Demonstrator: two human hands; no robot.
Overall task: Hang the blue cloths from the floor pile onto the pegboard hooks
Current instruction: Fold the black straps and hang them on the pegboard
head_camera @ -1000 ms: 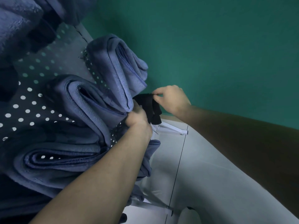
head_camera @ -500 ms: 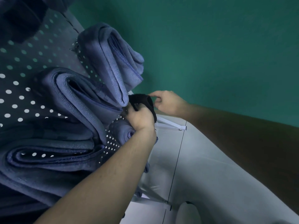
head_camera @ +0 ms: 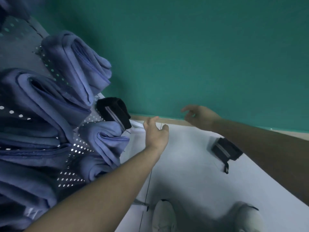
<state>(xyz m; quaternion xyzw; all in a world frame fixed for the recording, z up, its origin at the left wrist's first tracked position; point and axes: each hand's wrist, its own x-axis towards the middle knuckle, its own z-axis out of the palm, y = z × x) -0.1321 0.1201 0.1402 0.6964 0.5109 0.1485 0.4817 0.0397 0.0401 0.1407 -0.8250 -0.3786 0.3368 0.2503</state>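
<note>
Both hands empty, fingers loosely spread: left hand (head_camera: 156, 131) near black cloth (head_camera: 114, 113) on pegboard (head_camera: 78, 144). Right hand (head_camera: 201, 117) farther right. Probably free to fetch black cloth on floor (head_camera: 225, 150).

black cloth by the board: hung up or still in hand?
Hung. The black cloth sits folded on the pegboard beside the blue cloths; the left hand and right hand are open, clear of it.

Blue cloths (head_camera: 73, 71) folded, draped in loops along pegboard (head_camera: 16, 47), several stacked down its face. Black cloth (head_camera: 115, 113) with pale stripe hangs at board's lower edge. Second black cloth (head_camera: 225, 150) lies on white floor (head_camera: 192, 173), apart.
</note>
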